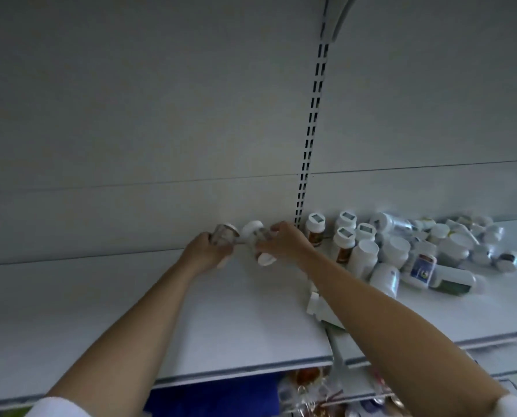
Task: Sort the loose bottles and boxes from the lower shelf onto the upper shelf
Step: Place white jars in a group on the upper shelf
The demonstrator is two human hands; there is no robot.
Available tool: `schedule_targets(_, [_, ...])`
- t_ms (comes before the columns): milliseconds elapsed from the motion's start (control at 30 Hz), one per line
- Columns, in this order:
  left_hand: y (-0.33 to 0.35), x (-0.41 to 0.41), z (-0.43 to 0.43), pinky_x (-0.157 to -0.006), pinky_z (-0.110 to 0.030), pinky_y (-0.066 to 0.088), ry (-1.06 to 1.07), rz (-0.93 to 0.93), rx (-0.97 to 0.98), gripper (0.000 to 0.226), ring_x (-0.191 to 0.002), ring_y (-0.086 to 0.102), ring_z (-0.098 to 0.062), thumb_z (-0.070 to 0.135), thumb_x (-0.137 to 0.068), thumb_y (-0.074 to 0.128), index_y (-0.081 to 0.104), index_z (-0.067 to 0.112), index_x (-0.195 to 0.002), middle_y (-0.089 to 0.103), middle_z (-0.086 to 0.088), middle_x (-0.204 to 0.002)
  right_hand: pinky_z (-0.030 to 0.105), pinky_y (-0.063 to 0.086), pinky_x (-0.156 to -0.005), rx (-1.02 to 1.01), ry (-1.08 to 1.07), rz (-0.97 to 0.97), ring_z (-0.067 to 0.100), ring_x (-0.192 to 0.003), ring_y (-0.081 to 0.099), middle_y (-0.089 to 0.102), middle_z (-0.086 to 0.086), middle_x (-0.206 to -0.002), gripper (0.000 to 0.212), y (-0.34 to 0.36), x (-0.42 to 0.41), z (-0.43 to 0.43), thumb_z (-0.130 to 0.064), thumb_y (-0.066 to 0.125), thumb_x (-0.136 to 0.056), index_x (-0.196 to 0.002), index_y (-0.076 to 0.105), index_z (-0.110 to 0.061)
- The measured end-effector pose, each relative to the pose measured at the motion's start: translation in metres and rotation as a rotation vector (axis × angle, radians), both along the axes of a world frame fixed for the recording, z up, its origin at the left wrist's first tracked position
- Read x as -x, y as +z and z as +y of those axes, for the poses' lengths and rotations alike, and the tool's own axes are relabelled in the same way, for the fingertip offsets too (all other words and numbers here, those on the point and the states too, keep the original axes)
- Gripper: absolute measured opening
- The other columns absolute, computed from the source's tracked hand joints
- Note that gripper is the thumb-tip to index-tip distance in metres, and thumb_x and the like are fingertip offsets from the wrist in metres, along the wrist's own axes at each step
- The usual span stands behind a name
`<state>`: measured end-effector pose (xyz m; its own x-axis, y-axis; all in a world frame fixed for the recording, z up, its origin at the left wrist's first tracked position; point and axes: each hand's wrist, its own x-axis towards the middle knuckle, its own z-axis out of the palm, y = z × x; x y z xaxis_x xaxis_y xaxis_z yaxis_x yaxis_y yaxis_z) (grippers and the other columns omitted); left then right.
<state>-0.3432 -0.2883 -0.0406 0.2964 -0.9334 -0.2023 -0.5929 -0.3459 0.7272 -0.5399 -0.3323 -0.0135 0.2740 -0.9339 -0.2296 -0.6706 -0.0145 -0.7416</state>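
Observation:
Both my arms reach to the back of the white upper shelf [131, 311]. My left hand [204, 251] grips a white-capped bottle [224, 234], tilted, close to the back wall. My right hand [284, 243] grips a second white-capped bottle [255, 236], also tilted, just right of the first. The two bottles are almost touching. A few upright white-capped bottles [346, 240] stand right of the shelf upright, and beyond them lies a loose heap of white bottles [437, 254], many on their sides.
A slotted metal upright [311, 121] runs up the back wall. One white bottle [319, 305] lies on its side under my right forearm. Below the shelf edge, the lower shelf [311, 389] holds packaged goods and something blue.

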Motion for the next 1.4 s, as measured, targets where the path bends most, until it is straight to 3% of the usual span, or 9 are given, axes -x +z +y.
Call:
schedule_targets(133, [0.052, 0.013, 0.043, -0.068, -0.029, 0.058, 0.022, 0.599, 0.006, 0.024, -0.078, 0.063, -0.018, 0.025, -0.098, 0.058, 0.061, 0.006, -0.112, 0.063, -0.013, -0.101, 0.036, 0.055, -0.081, -0.528, -0.023, -0.887, 0.023, -0.086, 0.064, 0.064, 0.017, -0.098, 0.011, 0.047, 0.019, 0.048, -0.005, 0.049, -0.096, -0.097, 0.059, -0.002])
schedule_targets(300, [0.125, 0.040, 0.107, -0.060, -0.028, 0.054, 0.083, 0.580, 0.199, 0.041, -0.071, 0.066, -0.022, 0.025, -0.087, 0.072, 0.049, 0.011, -0.117, 0.063, -0.009, -0.102, 0.034, 0.047, -0.079, -0.683, -0.025, -1.158, 0.021, -0.079, 0.061, 0.066, 0.010, -0.089, 0.023, 0.106, 0.041, 0.113, -0.011, 0.041, -0.094, -0.104, 0.061, -0.007])
schedule_targets(400, [0.166, 0.051, 0.154, -0.064, -0.028, 0.045, 0.099, 0.591, 0.363, 0.042, -0.079, 0.062, -0.020, 0.034, -0.064, 0.079, 0.064, 0.020, -0.100, 0.069, -0.005, -0.094, 0.028, 0.045, -0.066, -0.652, -0.127, -1.209, 0.015, -0.063, 0.058, 0.062, 0.006, -0.075, 0.017, 0.140, 0.057, 0.147, -0.023, 0.050, -0.095, -0.099, 0.060, -0.010])
schedule_targets(567, [0.223, 0.073, 0.221, -0.064, -0.026, 0.039, 0.084, 0.666, 0.492, 0.060, -0.080, 0.059, -0.014, 0.042, -0.045, 0.079, 0.061, 0.020, -0.099, 0.067, 0.004, -0.089, 0.037, 0.053, -0.070, -0.540, -0.010, -1.088, 0.022, -0.077, 0.063, 0.067, 0.010, -0.084, 0.031, 0.190, 0.089, 0.200, -0.026, 0.049, -0.097, -0.119, 0.058, -0.006])
schedule_targets(733, [0.270, 0.085, 0.264, -0.076, -0.031, 0.047, -0.065, 0.777, 0.622, 0.047, -0.080, 0.062, -0.016, 0.031, -0.056, 0.076, 0.064, 0.018, -0.099, 0.068, 0.003, -0.086, 0.034, 0.052, -0.061, -0.422, 0.211, -0.960, 0.022, -0.070, 0.064, 0.069, 0.010, -0.087, 0.043, 0.235, 0.107, 0.241, -0.030, 0.048, -0.091, -0.122, 0.053, -0.002])
schedule_targets(900, [0.318, 0.088, 0.288, -0.065, -0.029, 0.057, -0.111, 0.754, 0.720, 0.060, -0.074, 0.068, -0.013, 0.032, -0.053, 0.077, 0.059, 0.012, -0.107, 0.069, 0.004, -0.081, 0.033, 0.054, -0.056, -0.239, 0.323, -1.046, 0.024, -0.069, 0.065, 0.066, 0.013, -0.090, 0.062, 0.279, 0.098, 0.265, -0.023, 0.055, -0.074, -0.131, 0.045, -0.003])
schedule_targets(1100, [0.371, 0.066, 0.295, -0.067, -0.035, 0.059, -0.120, 0.747, 0.835, 0.043, -0.077, 0.067, -0.018, 0.029, -0.065, 0.070, 0.064, 0.011, -0.104, 0.068, -0.004, -0.085, 0.036, 0.055, -0.063, 0.029, 0.321, -1.130, 0.026, -0.068, 0.064, 0.060, 0.014, -0.093, 0.039, 0.332, 0.075, 0.273, -0.023, 0.053, -0.078, -0.116, 0.050, -0.016])
schedule_targets(1233, [0.395, 0.046, 0.297, -0.061, -0.030, 0.056, -0.113, 0.784, 0.848, 0.042, -0.074, 0.066, -0.016, 0.029, -0.074, 0.050, 0.062, 0.011, -0.110, 0.067, -0.008, -0.084, 0.039, 0.057, -0.066, 0.131, 0.323, -1.172, 0.027, -0.070, 0.065, 0.058, 0.014, -0.098, 0.045, 0.364, 0.058, 0.273, -0.023, 0.052, -0.078, -0.122, 0.049, -0.022])
schedule_targets(1400, [0.423, 0.019, 0.293, -0.069, -0.029, 0.054, -0.172, 0.625, 0.897, 0.023, -0.076, 0.068, -0.009, 0.036, -0.093, 0.058, 0.060, 0.020, -0.109, 0.069, 0.005, -0.081, 0.037, 0.056, -0.061, 0.257, 0.335, -1.126, 0.025, -0.070, 0.065, 0.059, 0.013, -0.102, 0.053, 0.399, 0.024, 0.272, -0.028, 0.052, -0.079, -0.130, 0.043, -0.018])
